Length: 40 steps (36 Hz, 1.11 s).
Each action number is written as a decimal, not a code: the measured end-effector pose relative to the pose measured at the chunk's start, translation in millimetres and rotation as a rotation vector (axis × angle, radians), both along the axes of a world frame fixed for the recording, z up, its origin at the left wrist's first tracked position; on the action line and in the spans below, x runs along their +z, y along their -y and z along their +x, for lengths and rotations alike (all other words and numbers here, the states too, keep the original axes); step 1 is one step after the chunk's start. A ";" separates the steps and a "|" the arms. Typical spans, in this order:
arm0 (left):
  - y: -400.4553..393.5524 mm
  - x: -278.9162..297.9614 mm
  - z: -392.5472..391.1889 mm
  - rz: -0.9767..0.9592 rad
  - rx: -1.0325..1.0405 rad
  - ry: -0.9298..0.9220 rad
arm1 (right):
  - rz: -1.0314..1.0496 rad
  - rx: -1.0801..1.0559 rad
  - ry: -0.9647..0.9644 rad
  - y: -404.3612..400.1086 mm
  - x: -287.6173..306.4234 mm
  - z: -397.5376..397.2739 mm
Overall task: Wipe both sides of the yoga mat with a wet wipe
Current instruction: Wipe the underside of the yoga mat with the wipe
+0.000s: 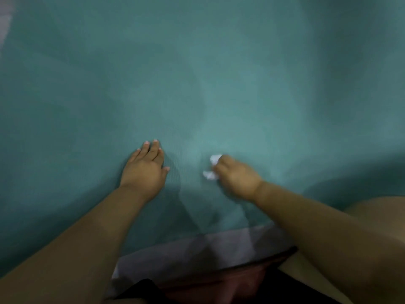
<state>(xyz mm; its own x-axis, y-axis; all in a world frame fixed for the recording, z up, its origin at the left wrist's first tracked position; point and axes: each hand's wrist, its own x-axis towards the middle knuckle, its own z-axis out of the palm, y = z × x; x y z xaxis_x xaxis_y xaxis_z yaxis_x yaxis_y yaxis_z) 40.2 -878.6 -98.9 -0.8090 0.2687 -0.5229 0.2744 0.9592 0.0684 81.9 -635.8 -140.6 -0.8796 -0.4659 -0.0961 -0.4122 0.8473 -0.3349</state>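
A teal yoga mat [197, 73] lies flat and fills almost the whole head view. My left hand [144, 170] rests palm down on the mat near its front edge, fingers spread and empty. To its right, my right hand [237, 177] is closed around a crumpled white wet wipe [211, 170] and presses it against the mat. The wipe pokes out on the left side of the fist. The right hand looks blurred.
The mat's near edge runs along the bottom, with pale grey floor [197, 251] below it. My knees and dark clothing [219, 288] sit at the bottom of the view. A strip of pale floor [4, 25] shows at the top left corner.
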 end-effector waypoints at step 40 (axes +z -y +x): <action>9.5 -23.2 -95.7 0.150 0.134 -0.118 | 0.004 0.158 -0.027 19.5 -5.2 -124.5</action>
